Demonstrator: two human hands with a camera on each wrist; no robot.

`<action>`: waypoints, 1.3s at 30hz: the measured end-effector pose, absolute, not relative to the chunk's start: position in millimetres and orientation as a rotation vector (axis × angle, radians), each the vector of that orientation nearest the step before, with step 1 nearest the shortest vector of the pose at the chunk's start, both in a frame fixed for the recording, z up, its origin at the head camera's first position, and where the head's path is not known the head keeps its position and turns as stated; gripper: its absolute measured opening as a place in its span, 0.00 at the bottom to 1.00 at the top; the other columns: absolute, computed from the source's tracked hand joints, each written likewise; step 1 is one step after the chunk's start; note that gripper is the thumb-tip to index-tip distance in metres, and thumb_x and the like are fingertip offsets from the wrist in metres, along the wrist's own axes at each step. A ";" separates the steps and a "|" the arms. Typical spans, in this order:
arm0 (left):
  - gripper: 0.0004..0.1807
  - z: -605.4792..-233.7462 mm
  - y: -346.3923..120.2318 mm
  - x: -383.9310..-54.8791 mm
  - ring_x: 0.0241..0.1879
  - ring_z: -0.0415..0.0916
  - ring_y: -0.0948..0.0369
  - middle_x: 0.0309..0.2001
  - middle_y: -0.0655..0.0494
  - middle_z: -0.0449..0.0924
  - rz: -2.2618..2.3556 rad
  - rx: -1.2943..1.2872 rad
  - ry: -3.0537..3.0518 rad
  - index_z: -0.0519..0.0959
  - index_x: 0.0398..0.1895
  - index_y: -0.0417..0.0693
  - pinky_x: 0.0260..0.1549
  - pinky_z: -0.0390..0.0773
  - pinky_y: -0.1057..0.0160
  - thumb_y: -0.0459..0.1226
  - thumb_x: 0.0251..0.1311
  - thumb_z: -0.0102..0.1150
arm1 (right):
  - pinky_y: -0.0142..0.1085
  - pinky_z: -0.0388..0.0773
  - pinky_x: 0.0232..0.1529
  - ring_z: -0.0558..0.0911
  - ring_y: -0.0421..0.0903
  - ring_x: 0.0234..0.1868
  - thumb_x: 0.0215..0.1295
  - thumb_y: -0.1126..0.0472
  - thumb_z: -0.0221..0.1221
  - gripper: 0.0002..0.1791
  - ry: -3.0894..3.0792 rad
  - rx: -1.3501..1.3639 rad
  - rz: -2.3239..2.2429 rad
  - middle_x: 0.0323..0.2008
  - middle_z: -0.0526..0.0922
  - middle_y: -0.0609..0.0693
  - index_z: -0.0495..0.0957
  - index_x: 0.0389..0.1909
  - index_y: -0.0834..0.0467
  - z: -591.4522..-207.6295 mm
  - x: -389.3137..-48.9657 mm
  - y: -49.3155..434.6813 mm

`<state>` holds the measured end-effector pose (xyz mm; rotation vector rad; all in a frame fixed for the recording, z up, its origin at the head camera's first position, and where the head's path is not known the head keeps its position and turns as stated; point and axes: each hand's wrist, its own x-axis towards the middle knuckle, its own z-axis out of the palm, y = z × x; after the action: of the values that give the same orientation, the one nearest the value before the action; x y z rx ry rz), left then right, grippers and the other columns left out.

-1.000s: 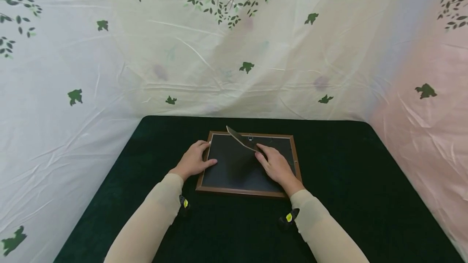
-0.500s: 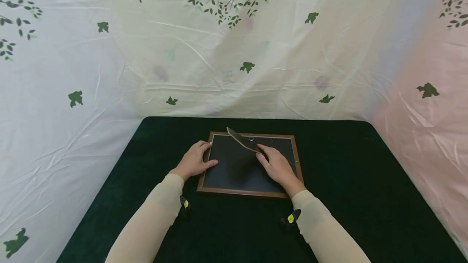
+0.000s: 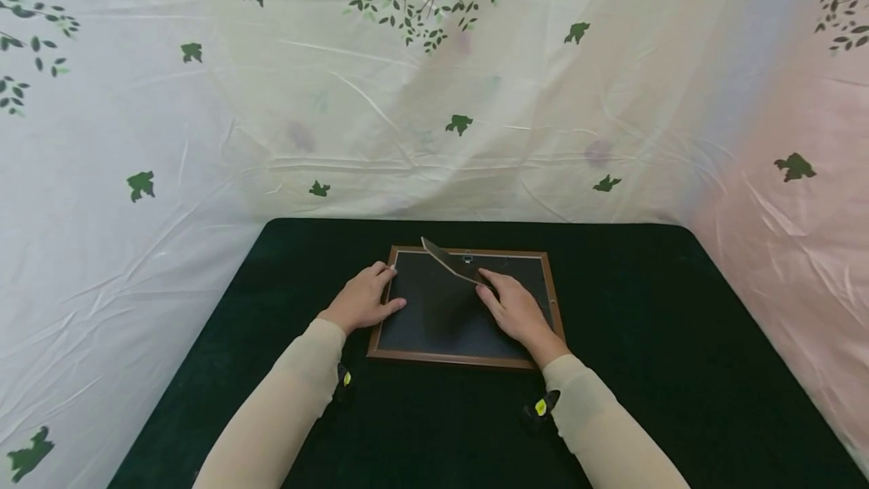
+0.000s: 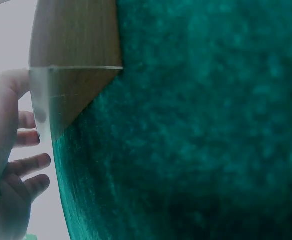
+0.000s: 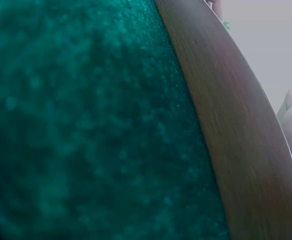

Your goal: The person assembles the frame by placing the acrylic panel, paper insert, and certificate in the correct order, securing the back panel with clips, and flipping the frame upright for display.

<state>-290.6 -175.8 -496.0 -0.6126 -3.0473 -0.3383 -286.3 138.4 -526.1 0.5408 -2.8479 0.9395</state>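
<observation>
A picture frame [image 3: 455, 358] with a brown wooden border lies with its black backing [image 3: 421, 323] upward on the dark green tabletop. From the backing a flat stand leg [image 3: 448, 260] sticks up at a slant. My right hand [image 3: 517, 308] pinches this leg near its lower end, between thumb and fingers. My left hand [image 3: 363, 299] rests on the frame's left edge, its thumb lying over the backing. In the left wrist view, the left hand's fingers [image 4: 28, 165] are loosely extended beside the frame's corner [image 4: 81, 85]. The right wrist view shows mostly the frame's wooden side [image 5: 230, 120].
Dark green cloth [image 3: 645, 338] covers the table around the frame. A small metal hanger [image 3: 468, 259] sits near the backing's far edge. Pale fabric [image 3: 434, 157] printed with leaves hangs behind the table and along both sides.
The left hand's fingers have shifted very slightly at the frame's edge. The right hand and the stand leg stay as they were.
</observation>
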 end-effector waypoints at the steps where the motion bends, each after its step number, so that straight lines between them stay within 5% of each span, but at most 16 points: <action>1: 0.38 -495.9 -175.6 -290.7 0.54 0.70 0.53 0.58 0.48 0.68 -0.321 -0.614 -3.047 0.68 0.66 0.43 0.54 0.72 0.51 0.58 0.61 0.57 | 0.55 0.61 0.64 0.65 0.54 0.68 0.71 0.32 0.35 0.35 -2.849 0.536 0.941 0.67 0.67 0.53 0.63 0.71 0.47 -526.0 -286.4 138.4; 17: 0.44 -496.8 -194.2 -281.5 0.69 0.57 0.50 0.72 0.48 0.57 -0.648 -0.503 -3.125 0.56 0.74 0.48 0.64 0.61 0.46 0.58 0.61 0.57 | 0.55 0.62 0.64 0.65 0.53 0.67 0.71 0.32 0.35 0.36 -2.837 0.546 0.949 0.67 0.67 0.52 0.63 0.70 0.48 -529.0 -287.3 135.4; 39: 0.27 -473.7 -214.5 -241.5 0.62 0.68 0.50 0.62 0.46 0.72 -0.867 -0.528 -2.978 0.65 0.69 0.43 0.60 0.67 0.45 0.46 0.71 0.49 | 0.55 0.60 0.65 0.60 0.53 0.70 0.64 0.31 0.49 0.38 -2.871 0.656 0.703 0.70 0.63 0.49 0.65 0.70 0.46 -528.4 -283.4 136.9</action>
<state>-241.5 -214.5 -473.7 -0.5279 -2.9781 -0.8667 -283.4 136.9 -528.4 0.6562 -2.8705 0.7028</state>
